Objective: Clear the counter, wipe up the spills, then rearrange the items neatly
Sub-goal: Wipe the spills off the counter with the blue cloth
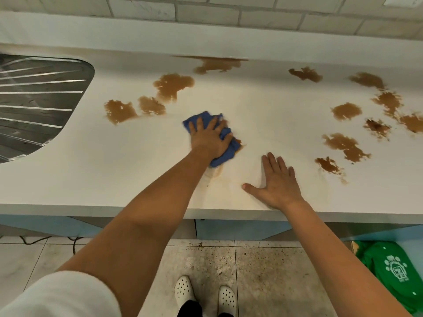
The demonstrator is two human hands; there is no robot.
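The blue cloth [223, 145] lies bunched on the desk [137, 156], right of the sink drainboard [34, 99]. It looks soft and light and will likely drag when wet. The left hand [210, 139] presses it, fingers curled into the folds. The right hand [278, 183] rests flat nearby, grip released. Brown spills [174, 85] lie beyond the cloth.

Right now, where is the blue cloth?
The blue cloth lies mid-counter in the head view, pressed under the left hand, right of the sink drainboard and just below the brown spills.
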